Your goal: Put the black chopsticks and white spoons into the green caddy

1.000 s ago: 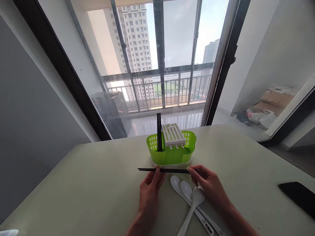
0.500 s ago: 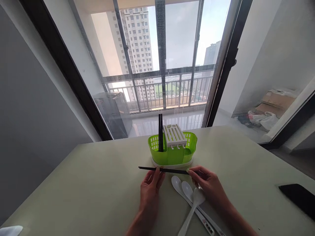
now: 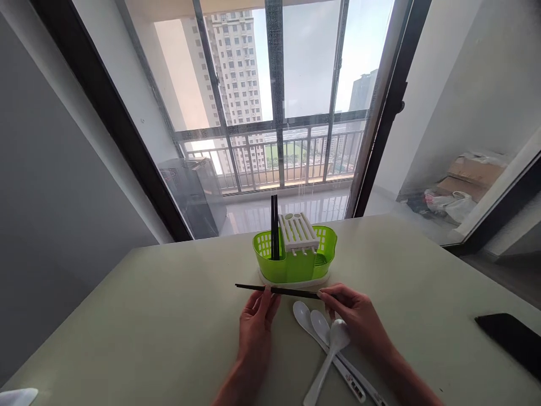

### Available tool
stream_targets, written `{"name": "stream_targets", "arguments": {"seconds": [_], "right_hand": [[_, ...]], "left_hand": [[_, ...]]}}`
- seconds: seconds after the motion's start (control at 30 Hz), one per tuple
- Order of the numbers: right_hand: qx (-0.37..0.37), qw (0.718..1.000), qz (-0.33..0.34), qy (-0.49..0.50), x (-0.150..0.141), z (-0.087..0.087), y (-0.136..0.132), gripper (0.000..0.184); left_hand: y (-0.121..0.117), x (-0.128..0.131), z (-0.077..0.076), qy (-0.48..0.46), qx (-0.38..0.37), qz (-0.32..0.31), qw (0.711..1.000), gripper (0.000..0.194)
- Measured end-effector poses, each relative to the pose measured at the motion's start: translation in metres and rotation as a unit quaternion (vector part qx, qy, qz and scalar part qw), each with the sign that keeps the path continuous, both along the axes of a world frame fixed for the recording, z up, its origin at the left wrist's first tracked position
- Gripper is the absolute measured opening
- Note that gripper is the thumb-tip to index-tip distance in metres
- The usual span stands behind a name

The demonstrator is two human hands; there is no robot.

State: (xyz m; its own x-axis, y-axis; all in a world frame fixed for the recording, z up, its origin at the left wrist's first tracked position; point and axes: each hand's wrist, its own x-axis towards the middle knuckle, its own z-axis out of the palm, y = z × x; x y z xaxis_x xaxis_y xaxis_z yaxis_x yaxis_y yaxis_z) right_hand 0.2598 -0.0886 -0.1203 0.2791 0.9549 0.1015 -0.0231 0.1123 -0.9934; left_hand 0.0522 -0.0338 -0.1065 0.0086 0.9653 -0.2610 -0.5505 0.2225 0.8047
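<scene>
Black chopsticks (image 3: 293, 292) lie level across both my hands, just in front of the green holder; they overlap, so I cannot tell how many there are. My left hand (image 3: 255, 321) pinches them near the middle. At their right end, my right hand (image 3: 349, 309) grips them between thumb and fingers. The green utensil holder (image 3: 301, 268) has a white slotted rack (image 3: 299, 232) on top. More black chopsticks (image 3: 275, 228) stand upright in its left compartment. Below my right hand, white spoons lie crossed on the table, a larger white spoon (image 3: 338, 336) on top.
A black phone-like object (image 3: 509, 338) lies at the table's right. The tip of a white object (image 3: 19, 397) shows at the lower left edge. Behind the table (image 3: 169, 316) stands a framed glass door, with a balcony beyond.
Hardly anything differs. The whole view has shifted slightly, and both hands keep their hold on the chopsticks, which tilt marginally more.
</scene>
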Motion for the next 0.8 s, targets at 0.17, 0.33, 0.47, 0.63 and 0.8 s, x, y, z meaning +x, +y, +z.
{"name": "stream_targets", "arguments": {"seconds": [0.17,0.33,0.47,0.63,0.8], "right_hand": [[0.011,1.000,0.002,0.009,0.0005,-0.0016,0.0006,0.041],[0.014,1.000,0.006,0.016,0.0007,-0.0051,0.0008,0.033],[0.010,1.000,0.008,0.028,0.0001,-0.0030,0.0004,0.031],[0.007,1.000,0.006,0.027,-0.0006,0.0003,-0.0001,0.032],[0.007,1.000,0.012,0.024,0.0003,-0.0027,-0.0003,0.032]], "left_hand": [[0.0000,0.0001,0.0005,-0.003,0.005,0.003,1.000,0.036],[-0.0003,-0.0006,-0.0001,-0.010,0.005,-0.003,1.000,0.033],[0.0001,-0.0011,-0.0015,-0.027,0.001,-0.003,1.000,0.030],[0.0005,-0.0013,-0.0028,-0.024,0.001,0.003,1.000,0.032],[-0.0001,-0.0019,-0.0015,-0.035,-0.002,-0.005,0.999,0.034]]}}
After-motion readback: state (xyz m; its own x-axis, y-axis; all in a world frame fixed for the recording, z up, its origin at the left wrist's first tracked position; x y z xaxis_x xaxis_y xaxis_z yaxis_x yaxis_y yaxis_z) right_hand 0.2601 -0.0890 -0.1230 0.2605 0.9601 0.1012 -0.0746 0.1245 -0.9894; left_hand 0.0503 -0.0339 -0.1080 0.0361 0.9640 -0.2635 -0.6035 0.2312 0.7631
